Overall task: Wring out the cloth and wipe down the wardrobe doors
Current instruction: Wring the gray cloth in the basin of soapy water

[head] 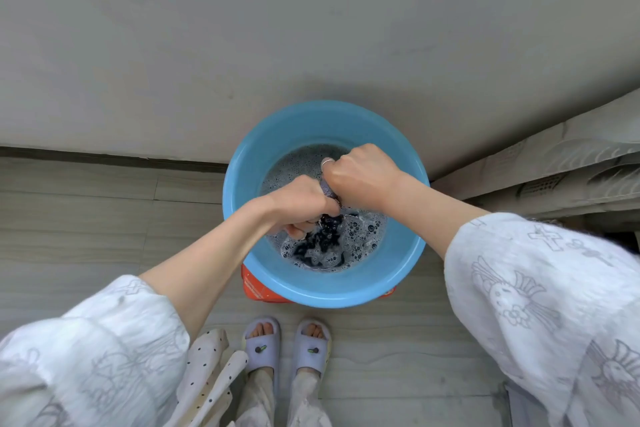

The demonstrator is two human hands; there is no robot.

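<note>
— Head view, looking straight down: what do the hands have?

— Both are fists around one twisted cloth (327,191), held over a blue basin (242,204). The left hand (299,203) has its grip pressed together on the nearer end, the right hand (363,177) has its grip pressed together on the farther end. The two fists almost touch; only a short purple-grey piece of cloth shows between them.

— And below the grip?

— Soapy water (360,236), dark with bubbles, lies in the basin directly under the fists. A dark stream or strand hangs from the left fist into the foam; I cannot tell which.

— Anything on the right hand?

— A ring (327,162) on one finger, on the side away from the left fist.

— What lies beyond the grip?

— A pale grey panel (311,28) rises just behind the basin. Whether it is the wardrobe door, I cannot tell.

— And nearer than the grip?

— An orange box (254,284) peeks from under the basin rim, then two feet in lilac slippers (287,343) on the wood-look floor (86,218).
</note>
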